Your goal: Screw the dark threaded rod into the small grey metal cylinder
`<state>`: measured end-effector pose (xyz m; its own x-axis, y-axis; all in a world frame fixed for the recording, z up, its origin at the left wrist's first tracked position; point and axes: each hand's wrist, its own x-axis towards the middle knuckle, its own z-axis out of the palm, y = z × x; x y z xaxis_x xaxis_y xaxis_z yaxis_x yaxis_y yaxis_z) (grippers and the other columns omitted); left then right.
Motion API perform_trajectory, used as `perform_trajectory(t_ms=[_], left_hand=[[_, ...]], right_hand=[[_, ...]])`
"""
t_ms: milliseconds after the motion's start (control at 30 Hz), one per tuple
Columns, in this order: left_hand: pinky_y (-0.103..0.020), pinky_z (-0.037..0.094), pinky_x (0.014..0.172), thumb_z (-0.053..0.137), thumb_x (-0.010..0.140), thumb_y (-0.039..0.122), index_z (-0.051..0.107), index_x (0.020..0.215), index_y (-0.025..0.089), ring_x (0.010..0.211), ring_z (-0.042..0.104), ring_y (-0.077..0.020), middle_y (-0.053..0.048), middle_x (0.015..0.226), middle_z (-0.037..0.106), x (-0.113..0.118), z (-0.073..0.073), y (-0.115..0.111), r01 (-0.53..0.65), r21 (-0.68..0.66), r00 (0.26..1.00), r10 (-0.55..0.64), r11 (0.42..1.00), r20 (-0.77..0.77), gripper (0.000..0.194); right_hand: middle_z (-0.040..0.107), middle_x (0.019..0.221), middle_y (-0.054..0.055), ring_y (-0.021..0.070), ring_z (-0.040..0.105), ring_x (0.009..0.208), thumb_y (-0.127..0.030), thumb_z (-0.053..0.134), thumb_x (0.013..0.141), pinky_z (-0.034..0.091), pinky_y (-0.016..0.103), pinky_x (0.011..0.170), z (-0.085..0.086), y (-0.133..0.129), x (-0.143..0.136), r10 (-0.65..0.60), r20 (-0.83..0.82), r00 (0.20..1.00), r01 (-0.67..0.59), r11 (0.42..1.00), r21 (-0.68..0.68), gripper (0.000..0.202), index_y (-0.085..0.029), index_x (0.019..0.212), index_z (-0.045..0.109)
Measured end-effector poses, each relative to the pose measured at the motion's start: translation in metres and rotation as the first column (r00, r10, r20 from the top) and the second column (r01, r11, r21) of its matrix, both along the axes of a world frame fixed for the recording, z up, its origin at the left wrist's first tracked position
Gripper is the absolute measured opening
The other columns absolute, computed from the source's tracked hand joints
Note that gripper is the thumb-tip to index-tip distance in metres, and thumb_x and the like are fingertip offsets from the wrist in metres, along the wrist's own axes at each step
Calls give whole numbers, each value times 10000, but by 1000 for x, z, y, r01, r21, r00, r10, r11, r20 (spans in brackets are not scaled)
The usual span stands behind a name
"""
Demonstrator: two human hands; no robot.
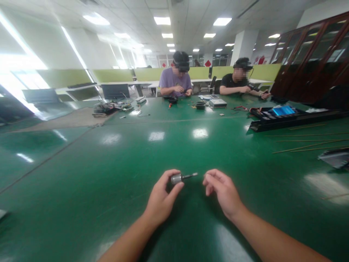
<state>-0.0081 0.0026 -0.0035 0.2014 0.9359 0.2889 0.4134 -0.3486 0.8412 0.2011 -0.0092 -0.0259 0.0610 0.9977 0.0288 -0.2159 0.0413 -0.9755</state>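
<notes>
A small silver cylindrical motor (176,178) with a long thin shaft is held between the thumb and fingers of my left hand (163,194). Its shaft (190,175) points right and has a lighter tip. Just beyond that tip, apart from it, is my right hand (222,189). The right thumb and index finger are pinched together and the other fingers are curled. Whether anything small sits in that pinch I cannot make out. Both hands are above the green tabletop (114,182).
Two people (176,78) sit across the table, handling small items. Loose electronic parts (109,107) lie at the far left and a metal box (218,103) at the far middle. On the right are a long black tray (289,118) and several thin rods (308,145).
</notes>
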Motion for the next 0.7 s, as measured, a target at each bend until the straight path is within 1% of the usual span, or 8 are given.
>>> perform_trajectory(t_ms=[100,167,267,400,500,600,633,700], left_hand=[[-268,450,701,568,922,322,499,1066,218,754,565,-153,-7,874,589,-1,-4,4,-25,-83,981,40,996,188,191],[-230,418,612,570,924,333,461,972,220,631,503,-117,33,765,527,-3,-7,8,4,-121,939,38,993,341,164],[-222,447,652,667,862,304,422,791,192,644,538,-100,32,773,538,-5,-10,16,34,-171,856,60,985,513,279],[-263,519,792,791,737,251,349,643,162,791,656,-143,-8,905,601,-6,-9,20,-30,-271,741,204,962,640,461],[-342,539,893,743,791,256,442,709,160,864,691,-182,-3,857,608,-4,-2,19,-45,-310,673,258,950,694,326],[-386,547,922,612,893,208,566,941,154,923,699,-200,-60,931,668,-3,9,17,-53,-403,560,362,914,746,86],[-381,555,912,568,918,195,581,988,148,933,698,-199,-83,960,680,-4,14,16,-58,-431,528,394,901,753,86],[-325,576,850,524,941,196,605,1023,153,928,691,-180,-91,991,693,-12,23,12,-95,-446,514,428,890,744,123]], right_hand=[[618,698,8,101,533,510,-435,564,913,387,232,515,1,2,0,-27,-68,997,24,999,-31,318,-159,759,602],[620,695,13,101,532,503,-460,548,922,385,232,508,1,3,0,-15,-70,997,13,1000,-29,353,-158,748,597],[625,694,13,98,527,491,-480,558,916,379,230,494,0,4,-2,6,-52,999,-6,1000,-13,358,-158,763,599],[626,690,11,92,517,476,-497,568,904,372,225,478,0,4,-3,3,-56,998,-3,1000,-4,362,-157,784,600],[626,688,11,88,510,464,-507,570,898,367,225,470,0,5,-3,8,-54,999,-8,1000,10,370,-155,786,599],[623,679,7,89,506,453,-522,572,888,359,225,463,1,6,-3,2,-66,998,-1,1000,15,380,-155,793,594],[621,676,5,90,506,451,-528,573,885,358,226,460,1,6,-3,-1,-72,997,2,1000,14,384,-156,794,592],[617,672,2,90,503,447,-540,575,877,355,226,456,2,7,-3,-3,-78,997,4,1000,15,394,-156,787,588]])
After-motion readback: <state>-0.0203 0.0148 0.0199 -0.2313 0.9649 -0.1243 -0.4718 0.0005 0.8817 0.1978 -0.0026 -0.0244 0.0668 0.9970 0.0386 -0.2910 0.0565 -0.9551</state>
